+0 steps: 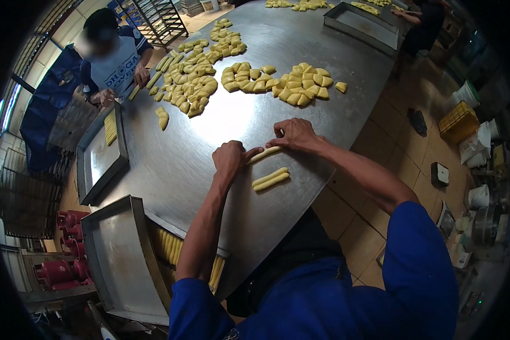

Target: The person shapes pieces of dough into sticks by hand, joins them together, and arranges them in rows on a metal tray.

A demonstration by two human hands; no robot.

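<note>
A thin yellow dough stick (264, 154) lies on the steel table (243, 218) between my hands. At its left end is my left hand (229, 158), fingers curled in and thumb against the dough. My right hand (295, 134) pinches the other end with bent fingers. Just nearer to me, two more dough sticks (271, 178) rest side by side, touching. Beyond my hands, cut dough pieces are spread in a left cluster (190, 85) and a right cluster (303, 84).
An empty-looking metal tray (122, 255) stands at the lower left, beside a tray of dough sticks (170, 246) partly under my left arm. Another tray (102, 161) holds a few sticks near a co-worker (110, 71). Red gas cylinders (59, 272) stand left; a yellow crate (458, 122) sits right.
</note>
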